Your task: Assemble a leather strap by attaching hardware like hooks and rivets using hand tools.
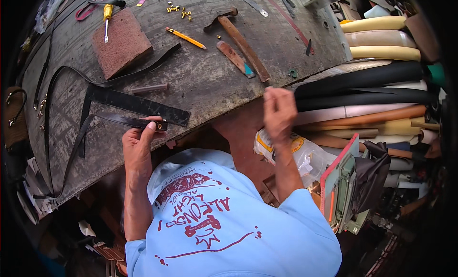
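Note:
My left hand (139,142) pinches the end of a black leather strap (114,118) between thumb and fingers, over the bench's near edge. A small brass-coloured fitting (160,126) shows at that end. The strap's long tail loops away to the left. Beneath it lies a flat black L-shaped piece (133,105), with a short metal rod (150,88) beyond. My right hand (280,112) is raised near the bench edge, its fingers closed; what they hold, if anything, I cannot make out. Just beyond it, a hammer (243,48) lies beside a wooden-handled tool with a teal end (235,59).
A worn bench (205,81) carries a reddish stone slab (119,43), a yellow-handled screwdriver (108,19), a pencil (186,38) and several small brass pieces (179,10). Rolls of material (377,86) are stacked at the right, above a green-framed object (341,181).

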